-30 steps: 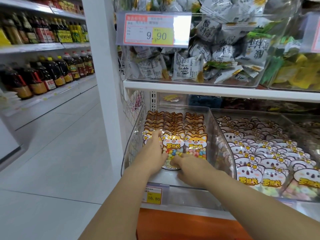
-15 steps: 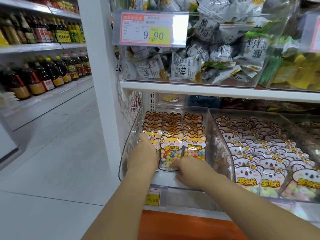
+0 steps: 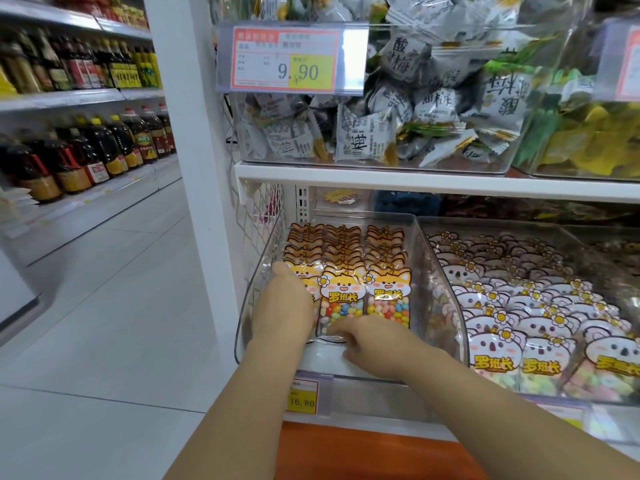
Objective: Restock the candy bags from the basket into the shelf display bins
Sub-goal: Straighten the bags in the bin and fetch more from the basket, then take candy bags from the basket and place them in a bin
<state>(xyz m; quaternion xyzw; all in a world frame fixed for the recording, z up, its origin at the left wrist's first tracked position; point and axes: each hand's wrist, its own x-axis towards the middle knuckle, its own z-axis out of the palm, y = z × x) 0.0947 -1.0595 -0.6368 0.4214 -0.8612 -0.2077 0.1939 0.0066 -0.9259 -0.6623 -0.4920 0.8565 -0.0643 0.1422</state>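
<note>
The right hand (image 3: 372,344) lies knuckles-up on the bare front strip of the bin floor. Its curled fingers and thumb pinch the bottom edge of the middle front bag (image 3: 341,301). The left hand (image 3: 282,306) lies flat over the front bag of the left row, and the one finger that shows reaches straight forward; it grips nothing that can be seen.

These belong to the orange fox-faced candy bags (image 3: 388,292), each with a clear window of coloured jelly beans. They fill the clear plastic display bin (image 3: 431,271) in three overlapping rows. Each bag's long axis runs front to back, tilted up. The fox face points toward the back of the shelf and the bean window toward the person.

The left row sits just beside the bin's left wall and the right row just beside its right wall. Open room remains only between the front bags and the low front rim.

A yellow price tag (image 3: 302,398) hangs under that rim. To the right, touching wall to wall, is a second clear bin of koala-faced candy bags (image 3: 519,327). A white shelf board (image 3: 415,183) runs overhead and carries a bin of grey-white wrapped sweets (image 3: 381,133). The pale tiled aisle floor (image 3: 104,306) lies open to the left.
</note>
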